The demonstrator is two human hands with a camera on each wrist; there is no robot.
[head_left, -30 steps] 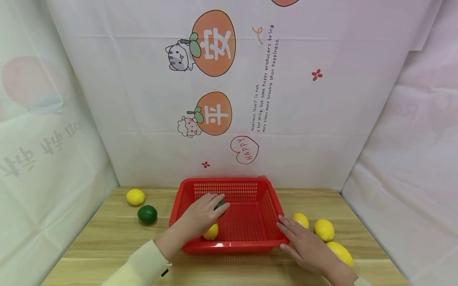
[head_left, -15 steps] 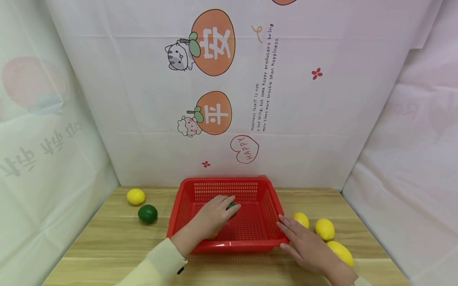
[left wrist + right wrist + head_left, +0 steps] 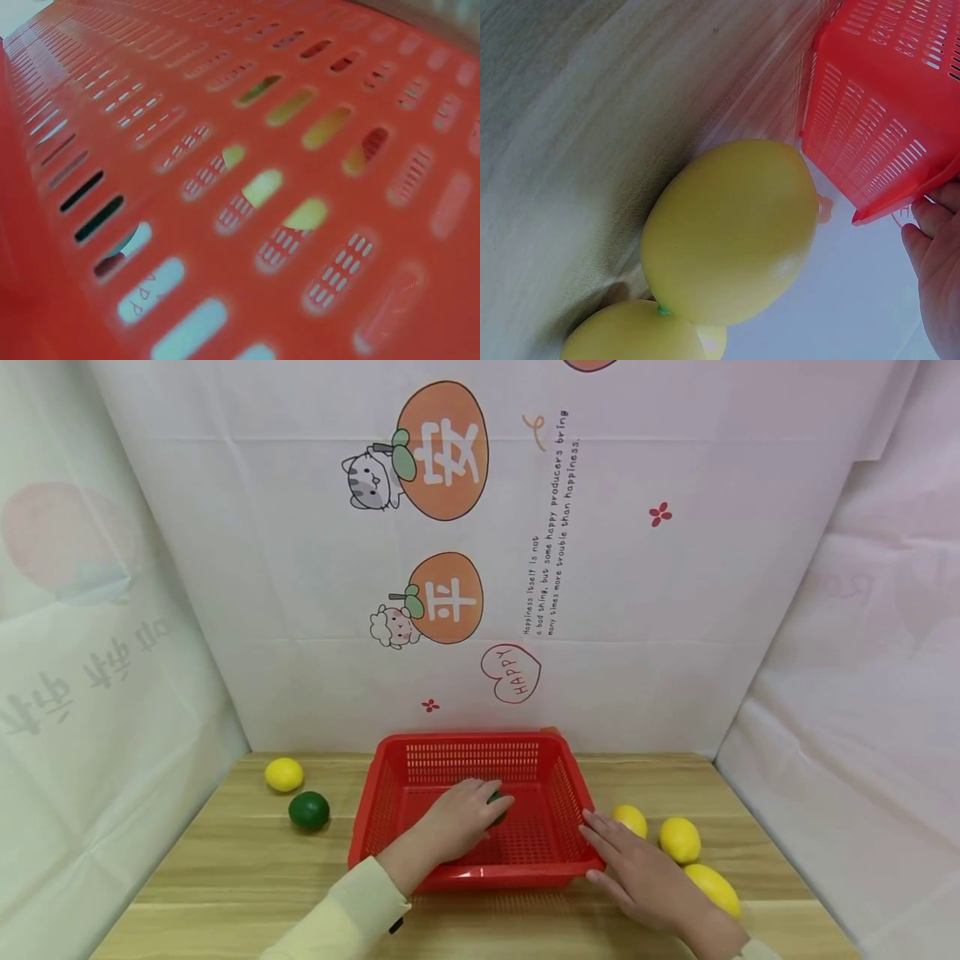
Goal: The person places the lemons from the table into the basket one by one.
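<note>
My left hand [image 3: 457,814] reaches over the front of the red basket [image 3: 468,872] and grips a dark green lime [image 3: 496,808] inside it. Most of the lime is hidden by the fingers. Through the slots of the basket wall [image 3: 225,120] in the left wrist view, parts of a lemon [image 3: 304,216] show; the head view hides it behind my left hand and forearm. My right hand [image 3: 637,872] rests with straight fingers on the basket's right rim, and its fingertips [image 3: 934,214] touch that rim in the right wrist view.
Right of the basket lie a lemon [image 3: 630,821], a second lemon [image 3: 680,841] and a larger one [image 3: 712,890], beside my right hand. A lemon [image 3: 284,774] and a dark green lime [image 3: 309,811] lie to the left. White printed cloth [image 3: 600,693] hangs behind the wooden table [image 3: 217,877].
My left hand has moved right and slightly toward me inside the basket with the lime, now covering the lemon that showed earlier. My right hand has stayed on the rim.
</note>
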